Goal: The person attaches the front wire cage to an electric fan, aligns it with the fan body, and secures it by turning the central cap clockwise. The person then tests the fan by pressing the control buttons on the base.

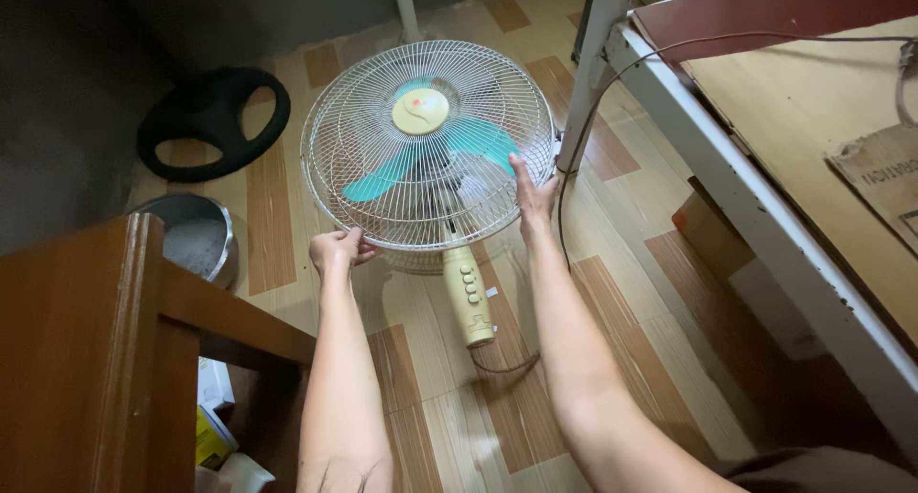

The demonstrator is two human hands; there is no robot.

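A fan head with a white wire grille [363,101], teal blades [483,139] and a cream hub [420,110] lies face-up on the floor. Its cream control neck [468,297] with several buttons points toward me. My left hand [337,249] grips the lower left rim of the grille. Against the right rim my right hand [532,195] rests with its fingers flat on the wires. A dark cord [564,225] runs from the fan's right side past my right wrist.
A black round fan base [212,118] lies at the far left, a metal pot [196,240] nearer. A brown wooden furniture piece [105,350] stands at near left. A white-framed table [755,197] with a plywood top fills the right. A white pole [405,5] rises behind the fan.
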